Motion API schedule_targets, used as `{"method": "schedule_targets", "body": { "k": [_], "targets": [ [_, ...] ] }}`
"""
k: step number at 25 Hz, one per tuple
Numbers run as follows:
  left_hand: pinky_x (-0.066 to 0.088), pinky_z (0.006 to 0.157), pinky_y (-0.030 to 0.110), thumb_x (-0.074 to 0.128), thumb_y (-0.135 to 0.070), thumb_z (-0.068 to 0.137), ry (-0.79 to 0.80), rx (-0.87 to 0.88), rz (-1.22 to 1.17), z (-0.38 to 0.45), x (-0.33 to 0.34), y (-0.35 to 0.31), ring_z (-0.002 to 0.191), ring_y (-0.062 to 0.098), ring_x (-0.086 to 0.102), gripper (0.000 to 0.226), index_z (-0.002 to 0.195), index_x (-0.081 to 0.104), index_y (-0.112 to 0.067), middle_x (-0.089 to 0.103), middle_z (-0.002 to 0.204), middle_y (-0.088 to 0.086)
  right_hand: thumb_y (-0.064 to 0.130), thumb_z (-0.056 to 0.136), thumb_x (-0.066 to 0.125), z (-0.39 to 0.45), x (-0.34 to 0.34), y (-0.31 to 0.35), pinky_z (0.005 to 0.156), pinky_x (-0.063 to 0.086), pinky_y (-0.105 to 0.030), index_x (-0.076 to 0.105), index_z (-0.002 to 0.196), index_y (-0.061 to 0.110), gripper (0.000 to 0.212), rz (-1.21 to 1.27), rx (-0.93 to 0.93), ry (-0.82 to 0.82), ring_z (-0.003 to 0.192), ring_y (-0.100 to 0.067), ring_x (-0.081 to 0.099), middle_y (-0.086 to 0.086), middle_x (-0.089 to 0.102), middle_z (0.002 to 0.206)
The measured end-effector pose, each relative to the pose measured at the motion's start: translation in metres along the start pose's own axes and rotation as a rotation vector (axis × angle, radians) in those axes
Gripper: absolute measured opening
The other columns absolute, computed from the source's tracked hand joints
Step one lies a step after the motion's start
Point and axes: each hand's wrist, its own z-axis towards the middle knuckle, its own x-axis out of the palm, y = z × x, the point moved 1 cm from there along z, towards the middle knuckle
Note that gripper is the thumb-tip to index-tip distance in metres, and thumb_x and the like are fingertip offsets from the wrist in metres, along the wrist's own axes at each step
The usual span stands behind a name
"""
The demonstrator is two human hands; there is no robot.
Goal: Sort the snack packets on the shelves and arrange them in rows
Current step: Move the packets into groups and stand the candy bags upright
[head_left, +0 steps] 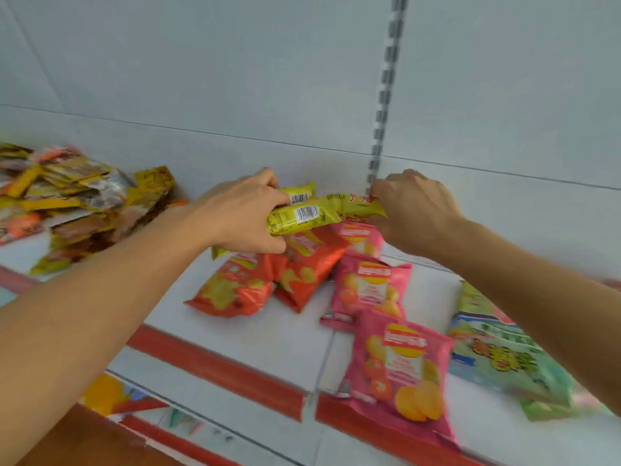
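In the head view, both arms reach forward over a white shelf [268, 341] with a red front strip. The left hand [248, 213] is curled round two yellow-green snack packets [302, 215], thumb below and fingers over the top, holding them raised off the shelf with their barcodes facing the camera. The right hand [415, 210] meets the far end of the front packet with its fingers bent; the fingertips are hidden behind the hand, so whether they pinch the packet or only touch it cannot be told.

Directly under the left hand lie two orange-red crisp packets [268, 284], side by side and overlapping, tilted toward the shelf's front edge. Under and just in front of the right hand lie three pink crisp packets [400, 368]: one partly tucked beneath the held packets, one in front of it, and the nearest one reaching over the red strip. Below the right forearm, to its outer side, rest green and light-blue snack bags [504, 358], partly covered by the arm.

Well to the outside of the left hand, at the back of the shelf, sits a loose heap of yellow and orange packets [67, 203], blurred in this view. Behind both hands rises the white back panel [235, 79], with a slotted metal upright [386, 82] just above the right hand.
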Motion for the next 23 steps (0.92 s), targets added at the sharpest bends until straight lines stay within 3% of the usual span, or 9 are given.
{"method": "schedule_targets", "body": {
  "k": [4, 7, 13, 18, 23],
  "targets": [
    [0.053, 0.087, 0.04, 0.051, -0.061, 0.062, -0.031, -0.174, -0.024, -0.079, 0.009, 0.121, 0.1, 0.023, 0.059, 0.051, 0.104, 0.06, -0.034, 0.039, 0.123, -0.002, 0.031, 0.092, 0.059, 0.063, 0.0, 0.128, 0.076, 0.05, -0.042, 0.056, 0.117, 0.013, 0.03, 0.148, -0.073, -0.043, 0.101, -0.039, 0.061, -0.01, 0.06, 0.11],
    [0.051, 0.092, 0.039, 0.044, -0.067, 0.06, -0.055, -0.27, -0.043, -0.135, 0.012, 0.209, 0.106, 0.025, 0.059, 0.061, 0.106, 0.063, -0.032, 0.041, 0.125, 0.002, 0.03, 0.095, 0.056, 0.107, -0.001, 0.229, 0.075, 0.052, -0.046, 0.049, 0.123, 0.011, 0.034, 0.234, -0.146, -0.029, 0.094, -0.044, 0.062, -0.014, 0.056, 0.113],
    [0.048, 0.09, 0.041, 0.051, -0.065, 0.071, -0.054, -0.438, -0.036, -0.227, 0.026, 0.353, 0.114, 0.031, 0.053, 0.048, 0.103, 0.06, -0.03, 0.036, 0.132, 0.006, 0.034, 0.097, 0.056, 0.188, -0.01, 0.401, 0.075, 0.051, -0.047, 0.044, 0.124, 0.015, 0.035, 0.371, -0.308, -0.05, 0.089, -0.043, 0.06, -0.014, 0.054, 0.112],
    [0.049, 0.096, 0.049, 0.034, -0.073, 0.062, -0.027, -0.605, -0.021, -0.277, 0.047, 0.452, 0.12, 0.034, 0.049, 0.069, 0.107, 0.061, -0.028, 0.035, 0.135, 0.01, 0.034, 0.097, 0.056, 0.247, -0.002, 0.508, 0.079, 0.051, -0.049, 0.042, 0.128, 0.013, 0.039, 0.444, -0.385, -0.065, 0.095, -0.046, 0.061, -0.019, 0.054, 0.116],
    [0.046, 0.1, 0.047, 0.039, -0.067, 0.065, -0.029, -0.71, -0.002, -0.285, 0.063, 0.549, 0.117, 0.037, 0.049, 0.067, 0.114, 0.062, -0.027, 0.036, 0.127, 0.011, 0.032, 0.096, 0.055, 0.32, 0.01, 0.592, 0.084, 0.05, -0.049, 0.044, 0.127, 0.012, 0.038, 0.502, -0.396, -0.06, 0.104, -0.047, 0.058, -0.021, 0.051, 0.119]
  ]
}}
